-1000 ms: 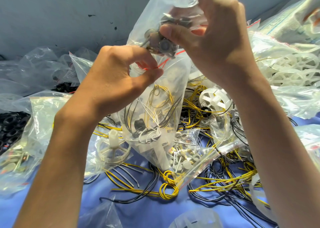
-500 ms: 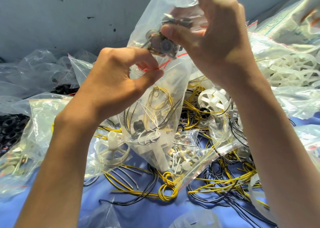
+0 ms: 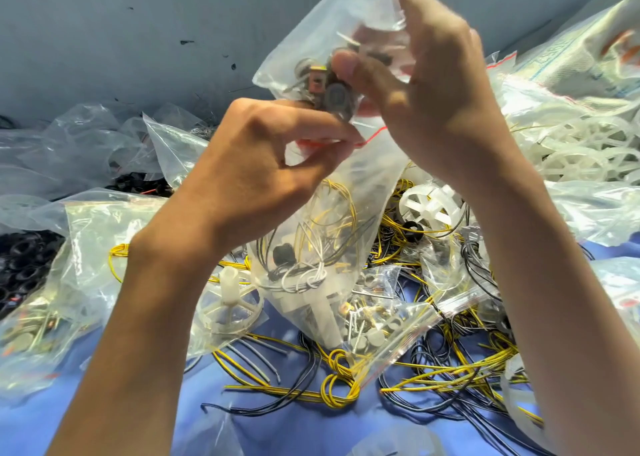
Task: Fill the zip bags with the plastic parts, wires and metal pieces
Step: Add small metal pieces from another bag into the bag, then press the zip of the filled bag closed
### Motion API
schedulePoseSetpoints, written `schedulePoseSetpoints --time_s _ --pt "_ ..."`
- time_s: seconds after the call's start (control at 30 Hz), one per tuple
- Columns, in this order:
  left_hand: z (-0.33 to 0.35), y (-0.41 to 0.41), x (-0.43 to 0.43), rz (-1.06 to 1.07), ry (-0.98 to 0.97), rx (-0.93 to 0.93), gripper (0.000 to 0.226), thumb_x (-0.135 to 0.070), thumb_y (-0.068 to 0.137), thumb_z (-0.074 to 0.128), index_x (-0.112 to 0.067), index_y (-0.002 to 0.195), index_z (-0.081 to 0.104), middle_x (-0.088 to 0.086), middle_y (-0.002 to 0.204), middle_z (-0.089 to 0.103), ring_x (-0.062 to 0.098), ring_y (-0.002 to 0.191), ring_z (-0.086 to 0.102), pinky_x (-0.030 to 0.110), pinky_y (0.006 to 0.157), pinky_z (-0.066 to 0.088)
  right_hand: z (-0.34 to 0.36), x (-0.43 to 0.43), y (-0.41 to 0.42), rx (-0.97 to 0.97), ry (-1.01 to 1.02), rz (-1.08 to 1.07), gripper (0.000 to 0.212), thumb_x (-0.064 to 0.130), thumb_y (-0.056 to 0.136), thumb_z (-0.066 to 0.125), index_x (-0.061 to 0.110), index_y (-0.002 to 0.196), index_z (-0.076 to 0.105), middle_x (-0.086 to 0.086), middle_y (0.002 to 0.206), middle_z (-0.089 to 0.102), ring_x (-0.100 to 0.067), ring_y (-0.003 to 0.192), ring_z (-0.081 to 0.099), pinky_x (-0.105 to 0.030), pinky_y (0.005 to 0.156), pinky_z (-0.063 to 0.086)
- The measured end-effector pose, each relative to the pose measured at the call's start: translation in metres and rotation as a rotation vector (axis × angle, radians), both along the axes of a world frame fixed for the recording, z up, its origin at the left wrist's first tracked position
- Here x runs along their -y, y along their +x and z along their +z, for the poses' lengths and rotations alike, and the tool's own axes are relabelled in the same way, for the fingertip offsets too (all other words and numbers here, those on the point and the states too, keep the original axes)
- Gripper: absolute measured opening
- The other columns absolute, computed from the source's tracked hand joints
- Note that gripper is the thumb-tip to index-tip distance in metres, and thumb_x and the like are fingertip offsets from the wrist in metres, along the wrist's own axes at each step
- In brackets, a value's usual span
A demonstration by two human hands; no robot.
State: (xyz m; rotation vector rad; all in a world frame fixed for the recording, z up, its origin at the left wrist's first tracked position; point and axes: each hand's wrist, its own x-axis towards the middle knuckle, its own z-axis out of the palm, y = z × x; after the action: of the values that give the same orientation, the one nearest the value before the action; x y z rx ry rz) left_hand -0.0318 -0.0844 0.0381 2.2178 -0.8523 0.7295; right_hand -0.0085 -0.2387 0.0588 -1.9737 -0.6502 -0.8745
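Held up mid-frame between both hands: clear zip bag (image 3: 377, 178), part full of yellow, black and white wires (image 3: 332, 216), with white plastic parts low inside. Lower end down among the heap on the blue cloth (image 3: 166, 407); contact unclear. Pinching the red zip strip (image 3: 375, 133) at the mouth with left hand (image 3: 263, 164), thumb against curled forefinger, other fingers tucked. Clamping a clump of metal pieces (image 3: 322, 83) through clear film with right hand (image 3: 440, 102), thumb on top, fingers curled behind. Separate little bag or a fold of the big one, cannot tell. Likely handling: film thin, limp and slippery, no shape of its own. Light overall with the weight low, so prone to sag and swing. Wires springy, apt to snag at the mouth. Metal bits small, dense, quick to spill. Best taken at the stiffer zip rim, both sides, mouth spread.
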Motion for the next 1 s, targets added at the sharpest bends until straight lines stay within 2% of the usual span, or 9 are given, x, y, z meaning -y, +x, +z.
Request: schedulePoseSetpoints --time_s 0.07,0.1,0.23,0.4,0.47,0.6,0.77,0.87,1.0 --pt "0.001 0.000 -0.001 -0.010 0.005 0.007 0.018 -0.019 0.086 0.064 -0.016 0.099 0.075 -0.005 0.086 0.071 0.011 0.076 0.062 0.022 0.074 0.049 -0.001 0.002 0.002 -0.096 -0.112 0.040 0.011 0.019 0.094 0.058 0.010 0.095 0.052 0.009 0.086 0.061 -0.002 0.079 0.059 -0.009 0.064 0.048" --pt "0.001 0.000 -0.002 -0.011 0.008 0.012 0.017 -0.019 0.086 0.064 -0.016 0.099 0.075 -0.005 0.086 0.071 0.013 0.076 0.063 0.027 0.075 0.050 -0.002 0.004 0.003 -0.131 -0.145 0.044 0.019 0.019 0.095 0.056 0.002 0.104 0.052 0.003 0.088 0.063 -0.006 0.078 0.060 -0.011 0.060 0.045" --pt "0.002 0.003 -0.008 0.012 0.002 0.049 0.016 -0.016 0.085 0.063 -0.017 0.097 0.074 -0.018 0.079 0.062 0.013 0.072 0.055 0.022 0.071 0.045 -0.003 0.012 0.003 -0.322 -0.183 0.166 0.016 0.017 0.098 0.051 0.003 0.105 0.050 -0.007 0.087 0.066 -0.012 0.057 0.069 -0.026 0.047 0.054" --pt "0.001 0.006 -0.015 0.059 -0.022 0.067 0.012 -0.018 0.086 0.063 -0.019 0.093 0.072 -0.020 0.071 0.051 0.008 0.067 0.042 0.020 0.068 0.036 -0.006 0.020 0.008 -0.313 -0.331 0.179 0.010 0.022 0.096 0.055 0.016 0.089 0.057 -0.003 0.070 0.068 -0.015 0.055 0.067 -0.028 0.056 0.051" --pt "0.001 0.006 -0.016 0.053 -0.034 0.060 0.008 -0.020 0.087 0.063 -0.023 0.091 0.069 -0.014 0.071 0.052 0.007 0.068 0.042 0.023 0.069 0.036 -0.007 0.021 0.008 -0.372 -0.354 0.232 0.020 0.028 0.095 0.053 0.011 0.087 0.060 -0.006 0.071 0.069 -0.021 0.058 0.066 -0.030 0.059 0.050" --pt "0.002 0.007 -0.015 0.005 -0.044 0.065 0.003 -0.023 0.090 0.061 -0.026 0.089 0.061 -0.004 0.078 0.057 0.003 0.070 0.047 0.024 0.070 0.039 -0.010 0.022 0.008 -0.479 -0.500 0.259 0.042 0.045 0.087 0.043 0.006 0.083 0.057 -0.004 0.066 0.059 -0.011 0.057 0.054 -0.026 0.054 0.037" --pt "0.003 0.006 -0.014 -0.010 -0.153 0.102 0.002 -0.021 0.093 0.059 -0.023 0.091 0.059 -0.010 0.080 0.058 0.019 0.077 0.056 0.037 0.078 0.048 -0.007 0.018 0.003 -0.512 -0.358 0.280 0.048 0.055 0.089 0.034 0.020 0.108 0.060 0.004 0.087 0.068 -0.016 0.075 0.063 -0.033 0.066 0.046" --pt "0.004 0.006 -0.014 -0.015 -0.186 0.117 0.001 -0.019 0.093 0.058 -0.020 0.092 0.058 -0.012 0.082 0.056 0.010 0.076 0.052 0.030 0.073 0.043 -0.002 0.017 -0.002 -0.560 -0.385 0.353 0.057 0.055 0.094 0.025 0.021 0.098 0.070 0.008 0.086 0.074 -0.014 0.071 0.067 -0.031 0.069 0.050" --pt "0.002 0.009 -0.015 0.034 -0.226 0.112 0.001 -0.019 0.093 0.059 -0.018 0.092 0.060 -0.013 0.079 0.052 -0.003 0.071 0.045 0.015 0.071 0.035 -0.005 0.023 0.001 -0.414 -0.515 0.246 0.035 0.051 0.087 0.060 0.017 0.084 0.070 0.011 0.060 0.056 0.000 0.054 0.047 -0.012 0.050 0.033"
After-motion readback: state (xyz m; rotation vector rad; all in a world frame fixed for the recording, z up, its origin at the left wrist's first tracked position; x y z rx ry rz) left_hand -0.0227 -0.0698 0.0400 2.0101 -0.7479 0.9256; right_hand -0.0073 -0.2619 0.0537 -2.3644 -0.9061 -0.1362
